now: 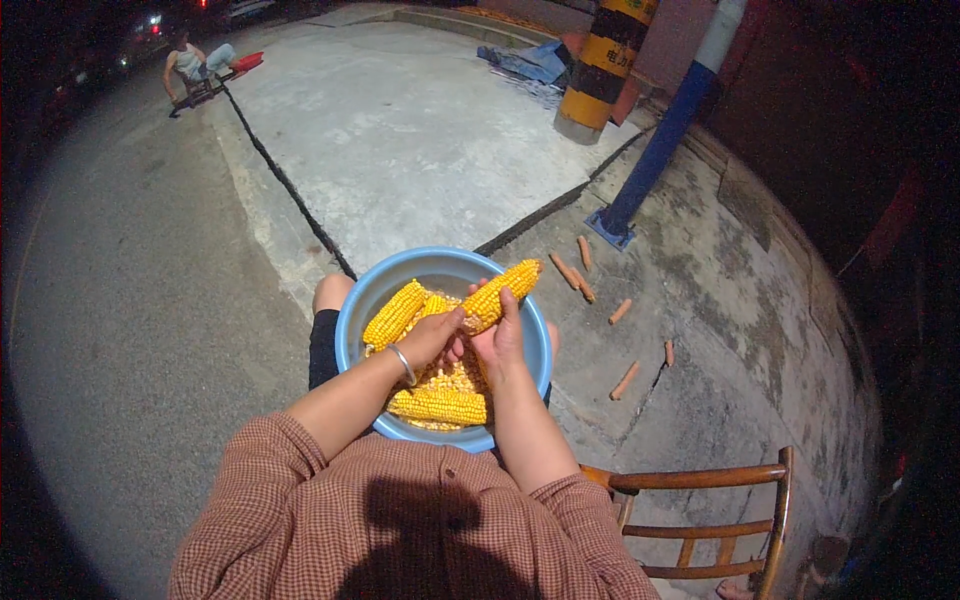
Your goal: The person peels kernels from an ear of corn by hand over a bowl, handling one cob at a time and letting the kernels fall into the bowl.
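A light blue plastic basin [351,322] rests on my lap, holding loose corn kernels [454,379] and whole ears. My right hand [504,337] grips a yellow ear of corn [501,294] above the basin's right side, its tip tilted up and to the right. At the ear's lower end, where some kernels are gone, the thumb of my left hand [431,337] presses against it; the other left fingers are partly hidden. A silver bangle [403,364] circles my left wrist. One ear [395,313] lies at the basin's left, another ear [439,406] near me.
Several bare corncobs [564,270] lie on the concrete at right. A wooden chair [697,480] stands behind them, nearer me. A blue and white post [656,154] and a striped pillar [604,75] rise beyond. A person [193,64] sits far left beside a red object [249,62].
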`<state>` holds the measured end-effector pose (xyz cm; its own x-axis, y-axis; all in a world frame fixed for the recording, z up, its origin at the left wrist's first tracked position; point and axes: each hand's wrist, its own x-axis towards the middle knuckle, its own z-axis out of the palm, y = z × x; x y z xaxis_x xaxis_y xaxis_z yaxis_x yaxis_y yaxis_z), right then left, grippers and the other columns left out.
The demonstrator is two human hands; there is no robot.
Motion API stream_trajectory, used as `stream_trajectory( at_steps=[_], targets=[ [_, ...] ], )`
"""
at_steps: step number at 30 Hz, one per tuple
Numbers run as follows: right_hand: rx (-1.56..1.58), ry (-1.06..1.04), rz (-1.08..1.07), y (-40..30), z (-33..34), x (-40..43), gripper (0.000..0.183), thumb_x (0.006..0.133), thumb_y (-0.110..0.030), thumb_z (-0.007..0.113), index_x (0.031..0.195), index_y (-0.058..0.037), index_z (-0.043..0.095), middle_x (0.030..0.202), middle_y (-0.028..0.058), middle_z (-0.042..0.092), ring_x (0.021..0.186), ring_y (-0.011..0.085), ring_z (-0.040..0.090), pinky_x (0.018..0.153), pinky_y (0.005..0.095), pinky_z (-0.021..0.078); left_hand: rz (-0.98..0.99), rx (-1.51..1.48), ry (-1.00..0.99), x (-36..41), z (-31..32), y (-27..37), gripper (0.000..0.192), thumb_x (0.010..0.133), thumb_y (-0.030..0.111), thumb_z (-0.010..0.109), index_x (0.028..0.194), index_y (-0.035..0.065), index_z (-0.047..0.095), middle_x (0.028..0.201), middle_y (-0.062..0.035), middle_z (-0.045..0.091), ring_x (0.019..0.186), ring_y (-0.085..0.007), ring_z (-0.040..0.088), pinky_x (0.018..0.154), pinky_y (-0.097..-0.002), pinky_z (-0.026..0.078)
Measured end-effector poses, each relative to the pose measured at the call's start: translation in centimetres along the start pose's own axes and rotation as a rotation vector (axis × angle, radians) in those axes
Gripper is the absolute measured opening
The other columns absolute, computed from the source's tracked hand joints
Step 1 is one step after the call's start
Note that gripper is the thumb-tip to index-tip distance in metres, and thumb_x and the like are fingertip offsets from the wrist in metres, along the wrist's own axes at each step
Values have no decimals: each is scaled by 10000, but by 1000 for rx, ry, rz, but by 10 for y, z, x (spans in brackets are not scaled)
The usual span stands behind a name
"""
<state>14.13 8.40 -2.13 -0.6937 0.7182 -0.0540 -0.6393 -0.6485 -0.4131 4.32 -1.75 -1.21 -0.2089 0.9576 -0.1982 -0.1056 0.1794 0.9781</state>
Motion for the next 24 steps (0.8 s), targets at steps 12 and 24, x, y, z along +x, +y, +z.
stream_trajectory(
  at_steps=[12, 24],
  targets=[
    [-112, -2, -66, 7, -5, 2, 494, 773, -332, 644, 1155, -105, 429, 983, 86, 547, 920, 220, 528, 803, 388, 464, 317, 234, 6, 7, 7, -20, 290, 860, 270, 537, 974, 4, 511, 649, -46, 558, 570, -122, 546, 548, -260, 459],
    [-64, -20, -32, 7, 5, -4, 446, 732, -255, 694, 1097, -103, 486, 923, 84, 565, 870, 222, 549, 768, 389, 483, -7, 77, -20, 6, -2, -12, 468, 928, 438, 301, 827, 43, 531, 643, -37, 530, 530, -131, 502, 500, -241, 413]
  ],
)
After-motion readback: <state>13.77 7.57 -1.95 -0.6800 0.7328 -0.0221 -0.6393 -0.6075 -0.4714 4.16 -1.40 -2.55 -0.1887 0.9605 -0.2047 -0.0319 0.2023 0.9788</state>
